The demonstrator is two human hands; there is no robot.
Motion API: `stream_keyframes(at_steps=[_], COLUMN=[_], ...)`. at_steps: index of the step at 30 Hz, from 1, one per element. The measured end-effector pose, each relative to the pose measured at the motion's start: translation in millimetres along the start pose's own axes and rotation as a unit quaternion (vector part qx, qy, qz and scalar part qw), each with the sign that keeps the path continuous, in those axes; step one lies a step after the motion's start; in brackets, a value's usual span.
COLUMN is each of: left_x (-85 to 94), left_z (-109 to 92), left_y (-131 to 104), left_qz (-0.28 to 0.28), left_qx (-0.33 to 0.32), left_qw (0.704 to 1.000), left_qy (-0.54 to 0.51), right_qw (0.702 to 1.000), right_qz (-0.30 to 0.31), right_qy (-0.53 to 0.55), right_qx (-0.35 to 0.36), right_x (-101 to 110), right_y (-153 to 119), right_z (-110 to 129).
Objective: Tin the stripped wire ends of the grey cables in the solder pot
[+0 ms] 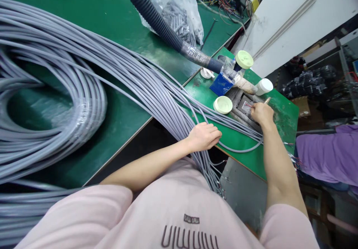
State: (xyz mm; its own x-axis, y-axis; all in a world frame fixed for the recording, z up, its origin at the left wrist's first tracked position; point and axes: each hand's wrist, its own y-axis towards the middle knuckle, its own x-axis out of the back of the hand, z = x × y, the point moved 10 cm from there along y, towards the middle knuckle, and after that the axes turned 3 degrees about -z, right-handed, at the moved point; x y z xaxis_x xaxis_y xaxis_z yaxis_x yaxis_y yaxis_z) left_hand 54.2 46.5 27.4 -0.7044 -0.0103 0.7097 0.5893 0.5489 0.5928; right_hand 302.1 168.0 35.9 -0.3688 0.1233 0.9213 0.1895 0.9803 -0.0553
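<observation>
My left hand (pixel 205 136) is closed, with its fingers curled at the edge of a thick bundle of grey cables (pixel 165 103). One grey cable (pixel 243 151) loops from beneath it towards my right wrist. My right hand (pixel 262 114) is pinched over a small metal pot (pixel 243 101) with a shiny, silvery surface. Thin reddish wires (pixel 248 105) stick out from its fingertips at that surface. A short light-coloured stick (pixel 267 100) shows just behind the knuckles; whether the hand grips it I cannot tell.
A ribbed hose (pixel 162 25) ends above the pot, near a blue box (pixel 220 84). Pale green round tubs (pixel 223 104) and a white tub (pixel 264 86) stand around it. Coiled cable (pixel 86 118) covers the left table. Behind lies a bag of grey pieces (pixel 179 15). A person in purple (pixel 327 155) is at right.
</observation>
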Motion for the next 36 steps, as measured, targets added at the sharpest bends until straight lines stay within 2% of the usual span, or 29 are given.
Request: stream_keyframes(at_steps=[6,10,12,16,18,20,22,23,26,28,30,31,33,36], left_x=[-0.8,-1.3,-0.7,1.9,5.3,9.2,6.6,1.1,-24.2,-36.9,-42.6,-43.4,-42.7,-38.1], left_z=[0.2,-0.1,0.0,2.4,5.1,9.8,16.1,17.9,11.7,3.8,-0.4,-1.3,-2.2,-2.5], left_y=[0.6,1.2,1.3,1.4,2.9,5.9,8.9,10.1,14.8,19.8,24.4,26.0,26.3,20.4], left_qz=[0.004,0.006,0.005,0.006,-0.004,-0.030,-0.058,-0.066,-0.076,-0.090,-0.112,-0.123,-0.142,-0.160], left_qx=[0.002,0.002,0.003,0.011,0.030,0.074,0.147,0.188,0.283,0.312,0.327,0.332,0.342,0.358], left_qw=[1.000,1.000,1.000,1.000,0.998,0.985,0.945,0.913,0.779,0.696,0.645,0.632,0.625,0.656], left_qy=[0.006,0.008,0.006,-0.013,-0.061,-0.155,-0.286,-0.357,-0.554,-0.640,-0.682,-0.690,-0.687,-0.645], right_qw=[0.999,0.981,0.953,0.878,0.838,0.799,0.766,0.753,0.710,0.675,0.642,0.627,0.596,0.544], right_qz=[-0.017,-0.068,-0.099,-0.140,-0.135,-0.123,-0.106,-0.095,-0.060,-0.039,-0.025,-0.021,-0.018,-0.016], right_qy=[0.037,0.182,0.286,0.458,0.528,0.588,0.633,0.651,0.701,0.736,0.765,0.778,0.801,0.835], right_qx=[-0.010,-0.010,-0.016,-0.025,-0.025,-0.025,-0.027,-0.027,-0.027,-0.030,-0.034,-0.038,-0.051,-0.077], right_x=[8.6,30.2,44.1,67.5,73.6,76.9,77.2,76.4,70.8,65.2,59.2,56.3,50.0,40.6], right_y=[-0.2,-14.0,-30.8,-75.8,-96.1,-112.2,-123.8,-128.3,-138.4,-143.5,-147.8,-149.9,-154.6,-163.5], right_z=[-10.2,-22.6,-27.0,-23.6,-15.0,-4.1,7.4,13.7,32.4,43.3,52.3,55.9,61.0,67.0])
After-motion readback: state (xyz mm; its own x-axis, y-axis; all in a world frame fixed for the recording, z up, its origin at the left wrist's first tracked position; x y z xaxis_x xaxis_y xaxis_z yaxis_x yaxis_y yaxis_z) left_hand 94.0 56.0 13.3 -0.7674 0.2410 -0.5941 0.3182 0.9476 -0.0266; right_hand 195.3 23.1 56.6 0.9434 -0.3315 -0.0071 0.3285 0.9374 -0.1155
